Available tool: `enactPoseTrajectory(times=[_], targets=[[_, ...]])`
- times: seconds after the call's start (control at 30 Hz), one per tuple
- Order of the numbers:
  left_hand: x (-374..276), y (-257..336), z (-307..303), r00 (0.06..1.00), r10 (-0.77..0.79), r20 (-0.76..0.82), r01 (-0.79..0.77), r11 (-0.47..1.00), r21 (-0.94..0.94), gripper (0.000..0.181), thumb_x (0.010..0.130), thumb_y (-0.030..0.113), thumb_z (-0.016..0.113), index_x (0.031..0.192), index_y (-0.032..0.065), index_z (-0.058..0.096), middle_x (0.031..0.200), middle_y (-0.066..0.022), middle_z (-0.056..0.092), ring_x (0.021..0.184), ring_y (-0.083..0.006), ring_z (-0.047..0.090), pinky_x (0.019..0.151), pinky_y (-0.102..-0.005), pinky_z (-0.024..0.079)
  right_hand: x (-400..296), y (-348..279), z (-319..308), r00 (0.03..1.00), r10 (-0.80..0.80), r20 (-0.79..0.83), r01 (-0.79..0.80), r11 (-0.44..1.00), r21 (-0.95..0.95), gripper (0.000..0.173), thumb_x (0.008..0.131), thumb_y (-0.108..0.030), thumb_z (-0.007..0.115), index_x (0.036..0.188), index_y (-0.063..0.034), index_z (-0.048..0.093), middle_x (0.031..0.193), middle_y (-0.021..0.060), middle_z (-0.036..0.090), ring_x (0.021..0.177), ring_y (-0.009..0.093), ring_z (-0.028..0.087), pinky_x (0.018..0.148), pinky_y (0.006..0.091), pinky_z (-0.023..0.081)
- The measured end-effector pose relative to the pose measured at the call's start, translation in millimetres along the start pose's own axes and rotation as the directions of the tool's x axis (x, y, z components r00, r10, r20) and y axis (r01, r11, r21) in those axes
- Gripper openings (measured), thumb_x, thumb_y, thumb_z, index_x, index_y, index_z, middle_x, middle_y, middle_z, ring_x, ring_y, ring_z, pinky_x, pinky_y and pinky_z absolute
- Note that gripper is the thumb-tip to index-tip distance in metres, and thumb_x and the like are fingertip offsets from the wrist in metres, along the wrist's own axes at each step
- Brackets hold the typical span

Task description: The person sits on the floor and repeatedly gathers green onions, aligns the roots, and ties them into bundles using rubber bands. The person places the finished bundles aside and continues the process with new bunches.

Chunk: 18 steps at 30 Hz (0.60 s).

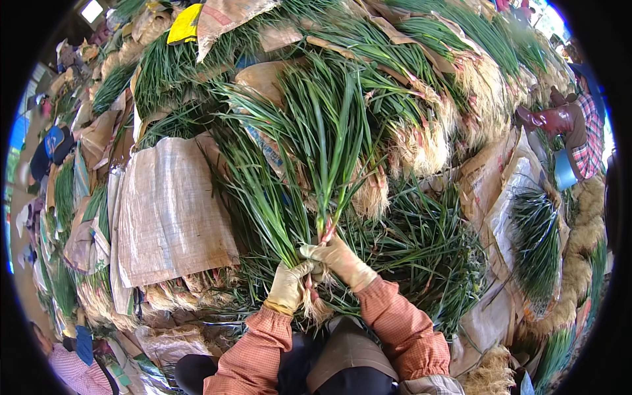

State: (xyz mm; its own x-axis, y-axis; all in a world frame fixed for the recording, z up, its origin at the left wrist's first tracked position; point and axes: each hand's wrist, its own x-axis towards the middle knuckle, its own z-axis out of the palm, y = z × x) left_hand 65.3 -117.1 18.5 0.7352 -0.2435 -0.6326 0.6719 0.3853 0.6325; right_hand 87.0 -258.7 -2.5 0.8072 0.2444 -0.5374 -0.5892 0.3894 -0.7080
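Note:
My left hand (286, 287), in a pale work glove, is closed around a bunch of green onion plants (264, 212). The leaves fan up and to the left, and the reddish bulbs and pale roots (314, 307) hang below the fist. Just to the right, my gloved right hand (346, 262) pinches a smaller group of onion plants (330, 173) at their pinkish lower stems. Both hands meet at the fingers, which partly hide each other. Beneath and right of them spreads a heap of loose green leaves (419, 242).
A woven sack (173, 212) covers bundled onions at the left. Rooted onion bundles (419, 143) lie ahead and to the right. More leaves rest on a whitish sack (511, 217). A person in boots (553, 118) is at the far right, another person (81, 365) at lower left.

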Motion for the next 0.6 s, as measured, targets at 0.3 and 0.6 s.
enactPoseTrajectory(times=[0.3,0.6], targets=[[13,23,-17,0.976,0.213,-0.049,-0.215,0.891,-0.399,0.03,0.093,0.018,0.053,0.118,0.0023,0.052,0.062,0.0036,0.045,0.053,-0.0098,0.045,0.044,-0.0222,0.039,-25,-26,-8,0.995,0.054,-0.083,-0.058,0.998,-0.037,0.018,0.087,-0.014,0.065,0.098,-0.0024,0.057,0.072,0.0018,0.061,0.061,0.01,0.057,0.053,0.0227,0.046],[8,-5,5,0.99,0.137,-0.022,-0.136,0.989,0.058,0.02,0.08,0.002,0.067,0.099,0.0082,0.062,0.102,-0.007,0.066,0.091,-0.0141,0.062,0.072,-0.0203,0.05,-45,19,-23,0.964,-0.226,0.14,0.228,0.435,-0.871,0.029,0.088,-0.008,0.05,0.112,0.0076,0.05,0.1,0.0169,0.059,0.073,0.02,0.06,0.069,0.0281,0.053]])
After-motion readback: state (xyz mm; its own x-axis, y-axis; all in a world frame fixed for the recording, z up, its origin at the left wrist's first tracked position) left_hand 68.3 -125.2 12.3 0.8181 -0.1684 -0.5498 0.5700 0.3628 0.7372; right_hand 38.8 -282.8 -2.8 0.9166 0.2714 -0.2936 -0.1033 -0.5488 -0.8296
